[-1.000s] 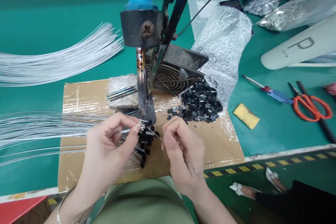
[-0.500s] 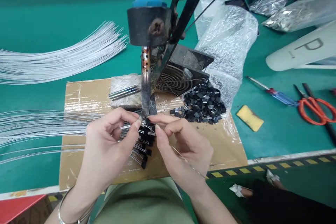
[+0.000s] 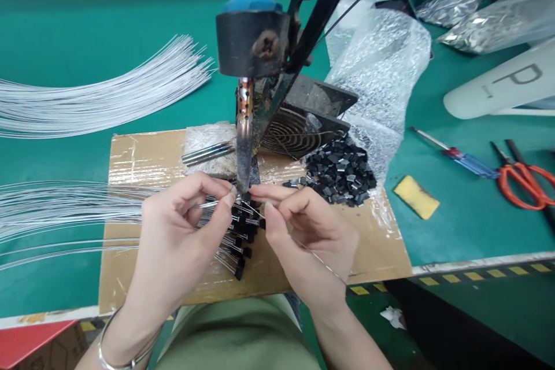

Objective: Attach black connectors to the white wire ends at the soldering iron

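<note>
My left hand (image 3: pixel 186 237) is closed, thumb and forefinger pinching a white wire (image 3: pixel 208 204) right beside the soldering iron's tip (image 3: pixel 243 176). My right hand (image 3: pixel 312 237) is closed on a thin solder wire (image 3: pixel 323 263), which runs across the palm and out past the thumb toward the tip. Its forefinger reaches a small black part under the tip, mostly hidden by the fingers. The iron (image 3: pixel 252 40), with a blue handle, hangs tip down in a black stand. Below the fingertips lie several wires ending in black connectors (image 3: pixel 238 269).
A pile of small black connectors (image 3: pixel 342 170) lies right on the cardboard (image 3: pixel 143 156), near a fan (image 3: pixel 299 127). White wire bundles (image 3: pixel 130 98) lie left. Further right are a yellow sponge (image 3: pixel 416 196), a screwdriver (image 3: pixel 468 161) and orange-handled scissors (image 3: pixel 522 185).
My right thumb has shifted slightly right, away from the iron's tip, with the solder wire. The left hand keeps its pinch. The whole view has slid a little, and a person at lower right has moved.
</note>
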Demonstrator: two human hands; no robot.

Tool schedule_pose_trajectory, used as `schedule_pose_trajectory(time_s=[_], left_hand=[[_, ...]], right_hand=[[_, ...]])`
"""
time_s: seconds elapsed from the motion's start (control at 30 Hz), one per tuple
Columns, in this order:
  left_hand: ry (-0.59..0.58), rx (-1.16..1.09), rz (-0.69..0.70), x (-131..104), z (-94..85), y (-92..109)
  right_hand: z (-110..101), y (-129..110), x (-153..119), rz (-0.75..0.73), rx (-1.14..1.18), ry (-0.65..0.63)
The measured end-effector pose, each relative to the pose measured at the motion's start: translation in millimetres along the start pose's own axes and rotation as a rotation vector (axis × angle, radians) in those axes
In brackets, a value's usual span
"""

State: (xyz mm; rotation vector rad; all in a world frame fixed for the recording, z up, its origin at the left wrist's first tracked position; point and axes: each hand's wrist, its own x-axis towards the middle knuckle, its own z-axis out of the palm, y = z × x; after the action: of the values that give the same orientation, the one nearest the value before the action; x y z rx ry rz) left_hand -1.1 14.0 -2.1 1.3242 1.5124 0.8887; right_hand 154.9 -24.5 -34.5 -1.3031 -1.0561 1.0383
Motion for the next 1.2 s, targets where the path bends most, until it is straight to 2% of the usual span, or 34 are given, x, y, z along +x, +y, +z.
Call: schedule_pose_trajectory(time_s=[0.47, 1.2], left_hand=[[0.019, 0.022, 0.033, -4.7, -0.7, 2.0], [0.027, 0.047, 0.058, -5.2, -1.8, -0.7]], right_hand=[[1.6, -5.7, 0.3, -0.005, 0.013, 0.015], [1.7, -2.0, -1.6, -0.05, 0.0, 0.005]])
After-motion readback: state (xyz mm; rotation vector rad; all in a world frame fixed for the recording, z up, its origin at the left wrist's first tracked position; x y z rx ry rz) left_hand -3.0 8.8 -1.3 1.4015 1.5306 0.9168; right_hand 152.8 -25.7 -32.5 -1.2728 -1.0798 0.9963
